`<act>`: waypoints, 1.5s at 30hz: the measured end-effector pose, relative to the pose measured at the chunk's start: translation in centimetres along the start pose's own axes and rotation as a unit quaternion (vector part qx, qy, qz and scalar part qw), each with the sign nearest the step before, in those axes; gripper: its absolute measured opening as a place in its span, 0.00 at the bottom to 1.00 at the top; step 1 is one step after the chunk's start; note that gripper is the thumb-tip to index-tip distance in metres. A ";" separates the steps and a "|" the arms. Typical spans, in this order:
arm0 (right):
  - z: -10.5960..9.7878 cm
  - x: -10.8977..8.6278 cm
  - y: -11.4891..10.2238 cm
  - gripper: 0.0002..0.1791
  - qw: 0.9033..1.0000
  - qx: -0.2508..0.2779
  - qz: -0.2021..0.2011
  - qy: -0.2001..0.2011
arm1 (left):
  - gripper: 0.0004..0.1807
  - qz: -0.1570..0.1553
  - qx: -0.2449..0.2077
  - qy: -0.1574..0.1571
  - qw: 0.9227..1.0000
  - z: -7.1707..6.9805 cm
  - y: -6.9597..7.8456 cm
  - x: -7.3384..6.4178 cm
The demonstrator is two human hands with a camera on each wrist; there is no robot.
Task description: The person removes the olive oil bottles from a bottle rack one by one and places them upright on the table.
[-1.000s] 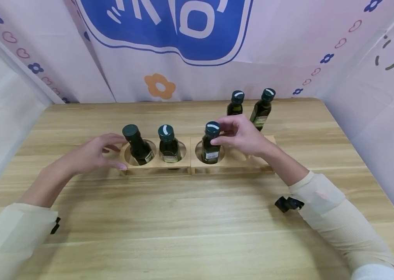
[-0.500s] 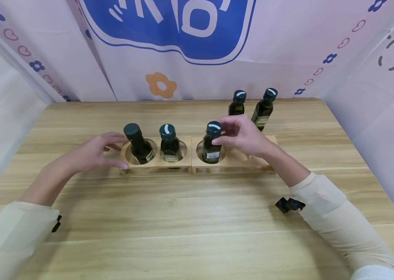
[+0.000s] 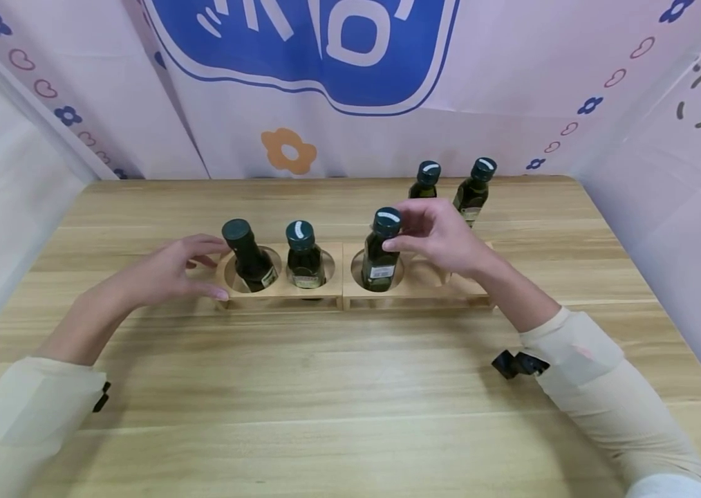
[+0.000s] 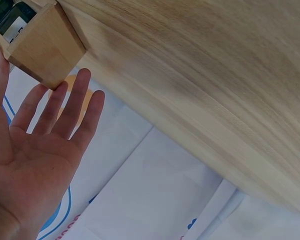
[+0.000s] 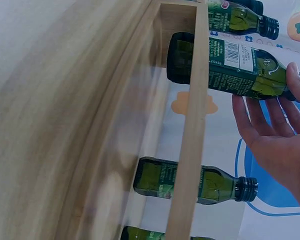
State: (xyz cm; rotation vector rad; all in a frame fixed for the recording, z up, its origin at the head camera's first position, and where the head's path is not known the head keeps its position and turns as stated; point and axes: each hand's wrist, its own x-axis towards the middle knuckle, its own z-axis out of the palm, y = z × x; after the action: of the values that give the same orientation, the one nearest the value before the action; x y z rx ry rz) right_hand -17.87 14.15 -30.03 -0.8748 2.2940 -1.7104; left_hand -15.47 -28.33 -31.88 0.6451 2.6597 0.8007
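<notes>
My right hand (image 3: pixel 444 232) pinches a small dark green glass bottle (image 3: pixel 380 259) near its neck. This bottle stands a little raised in the third hole of a long wooden rack (image 3: pixel 341 290); in the right wrist view its base hangs below the top board. At the rack's left end my left hand (image 3: pixel 164 273) grips the end, thumb at the front edge and fingertips at the back, as the left wrist view shows. A bottle with a plain dark cap (image 3: pixel 238 229) leans in the first hole, and another bottle (image 3: pixel 304 252) sits in the second.
Behind the rack's right half stand two more green bottles, one (image 3: pixel 428 180) partly hidden by my right hand, the other (image 3: pixel 471 194) farther right. The rack's fourth hole (image 3: pixel 422 273) holds no bottle. Printed cloth (image 3: pixel 350 138) hangs at the table's back edge.
My right hand has risen slightly and shifted right, lifting its bottle a little in the hole. The left hand keeps its place at the rack's end.
</notes>
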 end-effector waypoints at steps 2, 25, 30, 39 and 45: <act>-0.1 0.0 -0.2 0.17 1.000 0.005 0.002 0.005 | 0.42 0.000 -0.001 0.000 1.000 0.0 0.0 0.0; -0.7 0.5 -1.4 0.14 0.998 0.041 -0.020 0.051 | 0.43 -0.001 -0.009 0.000 1.000 0.1 0.1 -0.1; -0.7 0.5 -1.5 0.14 0.997 0.044 -0.021 0.051 | 0.43 0.001 -0.006 0.000 1.000 0.1 0.0 -0.1; -1.0 0.9 -1.7 0.13 0.998 0.020 -0.028 0.059 | 0.42 0.000 -0.007 0.001 1.000 0.0 0.3 -0.1; -1.0 1.1 -1.9 0.14 0.997 0.015 -0.003 0.073 | 0.43 -0.002 -0.004 -0.002 1.000 0.0 0.0 -0.1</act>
State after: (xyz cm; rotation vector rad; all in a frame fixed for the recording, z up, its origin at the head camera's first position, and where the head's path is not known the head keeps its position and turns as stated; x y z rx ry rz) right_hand -18.55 14.07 -27.74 -0.7760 2.3508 -1.8641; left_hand -15.35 -28.33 -31.86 0.6388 2.6526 0.8072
